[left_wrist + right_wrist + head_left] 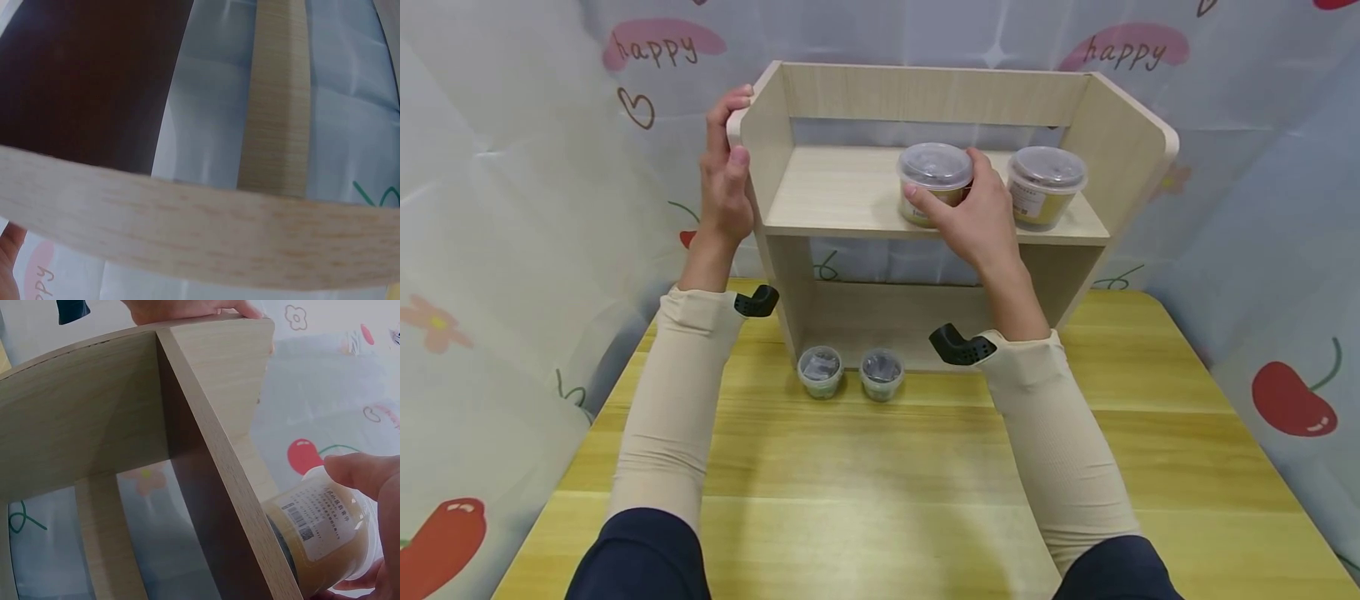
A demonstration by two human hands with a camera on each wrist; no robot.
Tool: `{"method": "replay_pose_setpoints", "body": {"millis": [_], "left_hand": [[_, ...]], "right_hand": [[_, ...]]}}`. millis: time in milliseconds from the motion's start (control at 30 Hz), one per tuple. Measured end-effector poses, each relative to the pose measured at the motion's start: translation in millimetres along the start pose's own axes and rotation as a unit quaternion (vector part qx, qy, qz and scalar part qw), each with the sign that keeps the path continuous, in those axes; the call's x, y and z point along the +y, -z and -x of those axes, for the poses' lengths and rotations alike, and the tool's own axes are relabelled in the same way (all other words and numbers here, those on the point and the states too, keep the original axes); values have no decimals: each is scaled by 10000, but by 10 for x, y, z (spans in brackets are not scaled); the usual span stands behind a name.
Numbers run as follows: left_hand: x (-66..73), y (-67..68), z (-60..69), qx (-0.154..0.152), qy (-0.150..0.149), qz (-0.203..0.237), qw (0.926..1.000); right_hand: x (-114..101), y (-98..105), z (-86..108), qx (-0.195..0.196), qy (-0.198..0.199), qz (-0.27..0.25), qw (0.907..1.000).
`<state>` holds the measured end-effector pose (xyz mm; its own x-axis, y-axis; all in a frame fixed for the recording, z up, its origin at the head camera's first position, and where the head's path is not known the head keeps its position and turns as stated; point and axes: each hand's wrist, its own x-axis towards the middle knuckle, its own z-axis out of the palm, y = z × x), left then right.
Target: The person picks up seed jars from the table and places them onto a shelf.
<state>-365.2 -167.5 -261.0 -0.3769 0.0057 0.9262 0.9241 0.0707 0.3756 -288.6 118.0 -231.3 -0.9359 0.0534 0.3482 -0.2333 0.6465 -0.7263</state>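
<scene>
With thumb and fingers around its sides, my right hand (985, 212) grips a lidded plastic tub (934, 167) at the front of the upper shelf (842, 196). In the right wrist view the tub (325, 531) shows a printed white label and yellowish contents. A second tub (1047, 187) of the same kind stands to its right on that shelf. My left hand (726, 179) holds the front edge of the left side panel of the wooden shelf unit (925, 92). Most of that hand is hidden by the panel in the left wrist view.
Two small lidded cups (820, 372) stand on the wooden table (865, 492), in front of the lower shelf (902, 312). Behind the unit hangs a printed cloth (865, 37) with cherries and lettering.
</scene>
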Motion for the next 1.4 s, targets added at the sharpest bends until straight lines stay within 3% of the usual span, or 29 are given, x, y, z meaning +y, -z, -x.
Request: {"method": "replay_pose_setpoints", "body": {"millis": [567, 1033, 1200, 1400], "left_hand": [[31, -57, -28, -113, -90, 108, 9998], [-24, 21, 14, -143, -12, -302, 9994], [-27, 42, 25, -180, -4, -456, 9988], [-14, 44, 26, -190, 4, -526, 9984]], "right_hand": [[16, 50, 29, 177, -119, 85, 9997], [48, 85, 147, 36, -16, -143, 9999], [85, 115, 251, 70, -54, -492, 9988], [156, 151, 375, 419, 154, -1012, 9939]]}}
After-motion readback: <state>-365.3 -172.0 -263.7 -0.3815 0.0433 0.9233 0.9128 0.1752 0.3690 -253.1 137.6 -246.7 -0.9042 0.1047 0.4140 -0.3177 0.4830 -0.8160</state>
